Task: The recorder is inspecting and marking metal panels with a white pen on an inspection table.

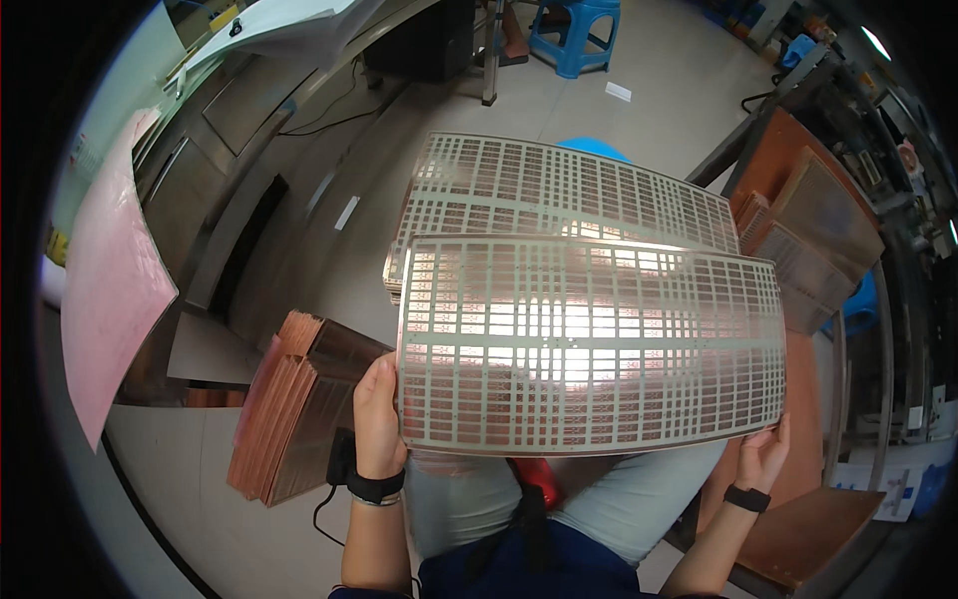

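Observation:
A large copper-coloured circuit board panel (599,344) with a pale green grid is held up in front of me, tilted and catching bright glare. My left hand (379,404) is closed on its left edge near the lower corner. At the lower right corner my right hand (764,451) grips the same panel, its fingers partly hidden behind it. Just beyond lies a stack of similar panels (574,185), its front part covered by the one I hold. Both wrists wear black bands.
Another panel stack (284,409) stands on the floor at left. Rightward, a brown rack (798,399) holds more boards (823,215). A pink sheet (120,290) hangs at far left. Farther off are a blue stool (576,35) and a person's foot (514,50).

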Action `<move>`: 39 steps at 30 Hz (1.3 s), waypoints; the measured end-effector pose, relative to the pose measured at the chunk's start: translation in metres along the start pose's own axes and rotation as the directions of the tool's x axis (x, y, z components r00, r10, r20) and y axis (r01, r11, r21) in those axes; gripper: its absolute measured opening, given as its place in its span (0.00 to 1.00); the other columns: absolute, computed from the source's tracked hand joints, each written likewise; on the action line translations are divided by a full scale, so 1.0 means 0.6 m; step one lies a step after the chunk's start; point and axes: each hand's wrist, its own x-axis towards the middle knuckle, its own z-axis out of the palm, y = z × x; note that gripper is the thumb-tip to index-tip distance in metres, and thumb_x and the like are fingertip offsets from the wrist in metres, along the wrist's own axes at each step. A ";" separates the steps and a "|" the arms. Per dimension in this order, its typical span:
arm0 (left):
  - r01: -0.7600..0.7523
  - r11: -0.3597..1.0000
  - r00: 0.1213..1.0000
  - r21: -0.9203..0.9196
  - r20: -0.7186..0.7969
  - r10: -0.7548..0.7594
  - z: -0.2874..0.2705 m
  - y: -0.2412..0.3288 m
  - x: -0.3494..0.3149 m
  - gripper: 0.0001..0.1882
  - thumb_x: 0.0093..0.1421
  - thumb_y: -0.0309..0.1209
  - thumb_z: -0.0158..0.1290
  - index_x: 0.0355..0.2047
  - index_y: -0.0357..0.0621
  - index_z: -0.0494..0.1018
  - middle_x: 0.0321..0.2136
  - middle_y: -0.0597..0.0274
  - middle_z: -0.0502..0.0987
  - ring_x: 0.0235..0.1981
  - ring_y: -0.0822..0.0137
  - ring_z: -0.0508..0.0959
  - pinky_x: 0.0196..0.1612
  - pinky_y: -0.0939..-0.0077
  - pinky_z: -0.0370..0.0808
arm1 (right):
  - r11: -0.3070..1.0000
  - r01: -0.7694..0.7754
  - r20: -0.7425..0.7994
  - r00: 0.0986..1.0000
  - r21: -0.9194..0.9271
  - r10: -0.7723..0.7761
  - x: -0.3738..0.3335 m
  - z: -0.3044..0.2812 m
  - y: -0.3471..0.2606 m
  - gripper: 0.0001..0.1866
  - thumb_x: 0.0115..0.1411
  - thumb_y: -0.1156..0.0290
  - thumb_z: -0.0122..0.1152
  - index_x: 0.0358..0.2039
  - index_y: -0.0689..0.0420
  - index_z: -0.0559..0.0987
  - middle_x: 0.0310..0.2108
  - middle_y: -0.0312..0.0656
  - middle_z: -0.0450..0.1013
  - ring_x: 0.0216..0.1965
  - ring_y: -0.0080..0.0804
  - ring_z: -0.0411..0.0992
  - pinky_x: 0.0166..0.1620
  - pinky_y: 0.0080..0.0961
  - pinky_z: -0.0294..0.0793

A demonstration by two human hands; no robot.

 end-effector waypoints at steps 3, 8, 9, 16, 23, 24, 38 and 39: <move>0.010 1.000 1.000 -0.025 0.009 -0.010 -0.003 -0.002 0.002 0.20 0.68 0.37 0.34 0.42 0.33 0.70 0.36 0.60 0.75 0.37 0.74 0.74 0.43 0.78 0.70 | 1.000 0.000 -0.095 0.995 0.015 0.002 0.006 -0.016 0.000 0.11 0.65 0.69 0.45 0.42 0.62 0.72 0.43 0.42 0.73 0.44 0.28 0.72 0.47 0.26 0.73; 0.033 0.999 0.999 -0.040 -0.005 -0.033 -0.002 -0.005 0.004 0.21 0.68 0.39 0.34 0.41 0.34 0.70 0.34 0.62 0.75 0.34 0.75 0.73 0.41 0.80 0.70 | 0.999 -0.029 -0.067 0.997 -0.043 0.026 0.007 -0.029 0.001 0.11 0.65 0.69 0.44 0.41 0.62 0.72 0.42 0.42 0.73 0.43 0.28 0.72 0.46 0.25 0.74; 0.046 0.997 0.999 -0.062 -0.006 -0.047 -0.001 -0.005 0.004 0.20 0.68 0.39 0.35 0.41 0.35 0.71 0.32 0.64 0.75 0.32 0.77 0.73 0.38 0.82 0.70 | 0.998 -0.021 -0.077 0.997 -0.061 0.016 0.008 -0.031 0.000 0.11 0.65 0.69 0.44 0.41 0.62 0.72 0.42 0.42 0.73 0.43 0.28 0.72 0.46 0.25 0.74; 0.046 0.999 0.999 -0.019 -0.003 -0.046 -0.003 -0.007 0.003 0.22 0.69 0.39 0.32 0.42 0.34 0.70 0.34 0.61 0.76 0.36 0.75 0.74 0.42 0.79 0.70 | 0.999 -0.044 -0.034 0.998 -0.031 0.043 0.009 -0.038 0.001 0.12 0.65 0.69 0.44 0.42 0.62 0.72 0.43 0.42 0.73 0.44 0.28 0.72 0.49 0.26 0.73; 0.033 0.997 0.999 -0.067 -0.037 -0.036 0.006 -0.002 0.004 0.20 0.68 0.38 0.35 0.41 0.35 0.71 0.32 0.62 0.76 0.31 0.76 0.74 0.37 0.83 0.72 | 0.999 0.000 -0.158 0.987 0.038 0.006 0.004 -0.021 0.002 0.10 0.64 0.68 0.47 0.41 0.60 0.73 0.40 0.38 0.74 0.43 0.24 0.72 0.48 0.24 0.73; 0.038 0.997 0.999 -0.069 -0.029 -0.041 0.004 -0.003 0.005 0.20 0.68 0.38 0.35 0.41 0.35 0.71 0.32 0.62 0.76 0.31 0.76 0.74 0.37 0.83 0.72 | 1.000 0.023 -0.156 0.987 0.011 -0.021 0.001 -0.010 0.009 0.10 0.64 0.68 0.47 0.40 0.60 0.73 0.39 0.37 0.75 0.42 0.24 0.73 0.47 0.24 0.73; -0.072 0.997 0.995 -0.016 -0.066 0.071 0.011 -0.019 0.007 0.18 0.68 0.37 0.37 0.40 0.34 0.70 0.34 0.62 0.76 0.34 0.75 0.75 0.39 0.81 0.72 | 0.980 0.194 -0.136 0.971 -0.037 -0.198 -0.024 0.063 0.007 0.11 0.65 0.65 0.45 0.35 0.57 0.74 0.37 0.38 0.75 0.41 0.27 0.72 0.48 0.29 0.72; -0.075 0.997 0.996 -0.020 -0.050 0.074 0.012 -0.021 0.006 0.18 0.68 0.37 0.37 0.40 0.34 0.70 0.34 0.62 0.76 0.34 0.75 0.75 0.39 0.81 0.72 | 0.977 0.210 -0.137 0.967 -0.035 -0.213 -0.024 0.068 0.008 0.11 0.65 0.65 0.45 0.35 0.57 0.74 0.37 0.38 0.75 0.41 0.27 0.72 0.48 0.29 0.72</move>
